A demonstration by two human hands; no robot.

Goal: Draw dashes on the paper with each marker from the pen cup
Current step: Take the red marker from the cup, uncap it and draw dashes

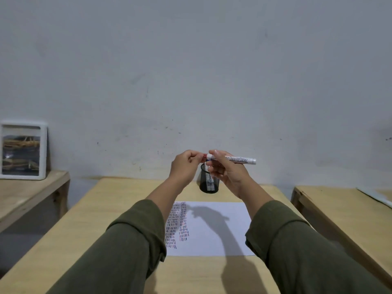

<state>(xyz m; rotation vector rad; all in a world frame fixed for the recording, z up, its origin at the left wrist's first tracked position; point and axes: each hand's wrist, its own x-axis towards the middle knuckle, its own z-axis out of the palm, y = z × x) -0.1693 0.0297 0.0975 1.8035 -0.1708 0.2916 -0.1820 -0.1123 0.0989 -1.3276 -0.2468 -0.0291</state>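
Both hands are raised above the black mesh pen cup (209, 183), which stands at the far middle of the wooden table (101, 219). My right hand (228, 172) holds a white marker (239, 159) level, its barrel pointing right. My left hand (185, 165) pinches the marker's red cap (205, 155) at the left end. At least one more marker stands in the cup. The white paper (212, 228) lies in front of the cup, with columns of dark and red dashes down its left side.
A white-framed picture (22, 149) leans on the wall on a bench at the left. Another wooden table (339, 209) stands to the right with a pale sheet at its far edge. A grey wall rises behind.
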